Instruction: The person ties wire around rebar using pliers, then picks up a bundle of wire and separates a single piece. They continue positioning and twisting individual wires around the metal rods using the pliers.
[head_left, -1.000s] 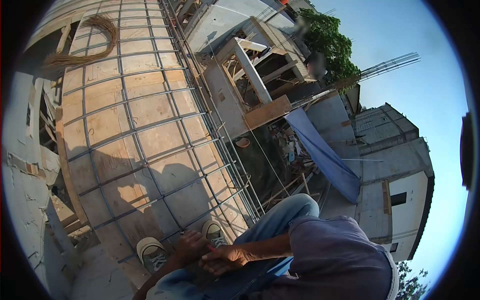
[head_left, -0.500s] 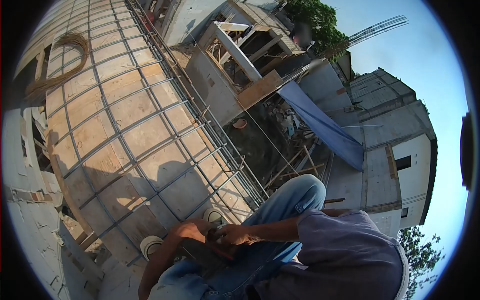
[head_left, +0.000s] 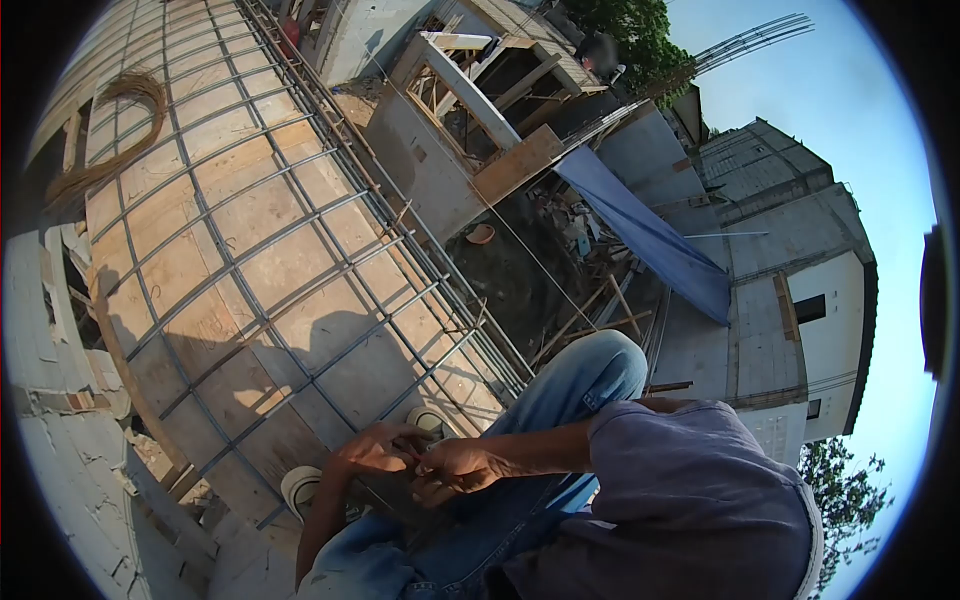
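Note:
My left hand (head_left: 378, 447) and my right hand (head_left: 455, 470) meet in front of my bent knees, low in the head view. The fingers of each are drawn together in a pinch, and the fingertips touch or almost touch. Whatever lies between them is too small to make out. Just past my hands is a grid of steel rebar (head_left: 315, 380) over wooden boards (head_left: 330, 345). My two light-coloured shoes, one a shoe (head_left: 300, 492) beside my left forearm and one a shoe (head_left: 430, 422) behind the hands, are by the grid's near end.
A looped bundle of thin tie wire (head_left: 150, 95) lies on the far left of the grid. Long bars (head_left: 400, 235) run along its right edge, above a drop to rubble. A blue tarp (head_left: 650, 235) hangs beyond. Broken block wall (head_left: 75, 480) borders the left side.
My hands have come closer together at the fingertips. A dark object with a reddish edge, seen by my right hand before, is no longer visible. The view has shifted slightly.

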